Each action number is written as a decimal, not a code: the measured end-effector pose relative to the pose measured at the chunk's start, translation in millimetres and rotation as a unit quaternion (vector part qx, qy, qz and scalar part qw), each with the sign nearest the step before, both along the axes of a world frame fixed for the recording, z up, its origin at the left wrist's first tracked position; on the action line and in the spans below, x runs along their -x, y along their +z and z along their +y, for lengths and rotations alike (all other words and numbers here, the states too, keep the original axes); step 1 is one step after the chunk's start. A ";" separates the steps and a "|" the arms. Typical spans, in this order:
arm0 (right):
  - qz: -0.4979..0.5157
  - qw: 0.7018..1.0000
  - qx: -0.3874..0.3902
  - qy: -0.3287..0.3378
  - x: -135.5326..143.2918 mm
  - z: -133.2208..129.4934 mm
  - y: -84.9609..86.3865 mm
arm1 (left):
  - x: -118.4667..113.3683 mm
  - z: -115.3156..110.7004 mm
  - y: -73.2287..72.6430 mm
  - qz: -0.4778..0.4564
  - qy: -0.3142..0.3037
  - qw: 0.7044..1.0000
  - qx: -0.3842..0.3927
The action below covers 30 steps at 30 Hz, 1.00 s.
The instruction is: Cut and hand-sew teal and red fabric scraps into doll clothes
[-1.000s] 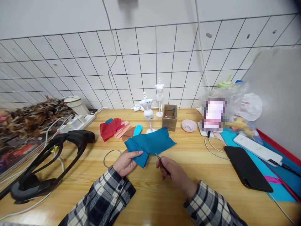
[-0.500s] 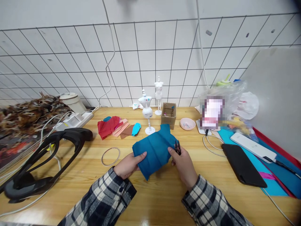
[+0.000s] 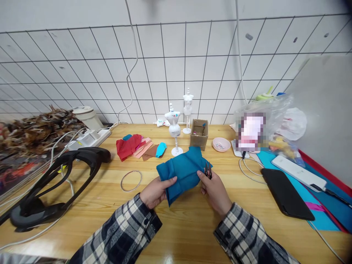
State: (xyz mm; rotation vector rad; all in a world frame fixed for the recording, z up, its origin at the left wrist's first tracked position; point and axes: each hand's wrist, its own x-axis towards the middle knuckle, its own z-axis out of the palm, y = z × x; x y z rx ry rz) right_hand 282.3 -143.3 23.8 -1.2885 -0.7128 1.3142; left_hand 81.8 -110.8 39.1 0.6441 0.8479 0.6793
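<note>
A piece of teal cloth (image 3: 183, 174) is held up over the wooden table between both hands. My left hand (image 3: 155, 191) pinches its left part, thumb on top and fingers beneath. At the cloth's right edge, my right hand (image 3: 216, 190) grips it between thumb and fingers. Small dark snips (image 3: 208, 171) are also in my right hand, their two points upward and apart. Behind the cloth stands a small white mannequin (image 3: 174, 130) on a round base, with a second mannequin (image 3: 187, 110) farther back.
Red cloth (image 3: 128, 146) and other scraps lie back left, near a bangle (image 3: 131, 181). A cardboard box (image 3: 199, 135) and pink bead dish (image 3: 221, 144) stand behind. A black frame (image 3: 82, 165) is left; a black phone (image 3: 287, 194) lies right.
My left hand has moved slightly right and toward my right hand, and the cloth's left part is more folded. The whole view has shifted a little.
</note>
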 end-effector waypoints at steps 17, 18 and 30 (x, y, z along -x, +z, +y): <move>0.164 0.919 0.029 0.356 22.0 -22.0 4.1 | 7.0 10.6 7.6 -0.031 0.090 0.995 -0.035; 0.161 0.917 0.035 0.363 22.0 -22.2 3.5 | 5.9 9.8 7.9 -0.029 0.095 0.994 -0.042; 0.023 0.911 0.029 0.410 20.9 -23.3 6.4 | 1.6 5.9 10.5 0.001 0.073 0.995 -0.073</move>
